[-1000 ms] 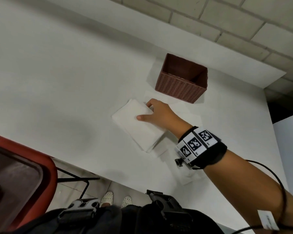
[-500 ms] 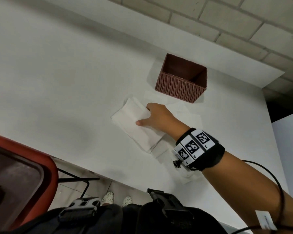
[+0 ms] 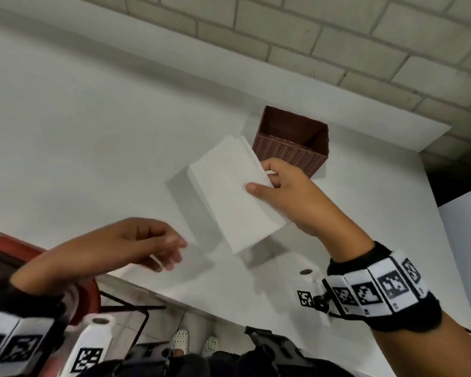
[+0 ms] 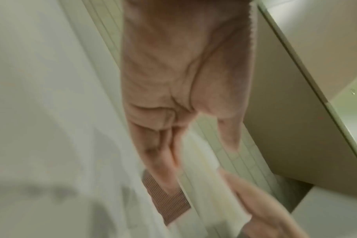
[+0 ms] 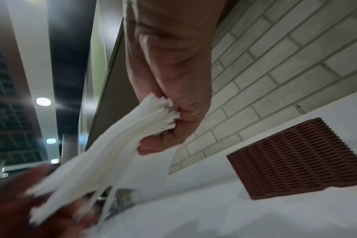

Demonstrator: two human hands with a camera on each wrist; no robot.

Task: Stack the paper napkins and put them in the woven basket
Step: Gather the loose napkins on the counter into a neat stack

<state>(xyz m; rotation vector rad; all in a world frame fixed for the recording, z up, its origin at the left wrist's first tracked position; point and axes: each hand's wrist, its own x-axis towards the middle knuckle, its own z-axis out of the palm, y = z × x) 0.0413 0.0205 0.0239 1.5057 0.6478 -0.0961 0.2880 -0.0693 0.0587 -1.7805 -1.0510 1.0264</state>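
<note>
My right hand [image 3: 272, 183] pinches a stack of white paper napkins [image 3: 233, 193] by its right edge and holds it lifted above the white table [image 3: 93, 137]. In the right wrist view the thumb and fingers clamp the napkin stack [image 5: 120, 143], whose layers fan out. The brown woven basket [image 3: 291, 144] stands just behind the stack near the wall, its inside bare as far as I can see; it also shows as the basket [image 5: 300, 156]. My left hand [image 3: 158, 246] hovers low left of the stack with fingers loosely extended, holding nothing. The left wrist view is blurred.
A brick wall [image 3: 337, 36] runs behind the table. The table's near edge [image 3: 191, 303] crosses the lower view, with a red chair [image 3: 85, 303] and floor below it. A darker gap [image 3: 452, 172] lies beyond the table's right end.
The right hand has lifted the napkin stack off the table and carried it toward the basket. The left hand has come into view at the lower left.
</note>
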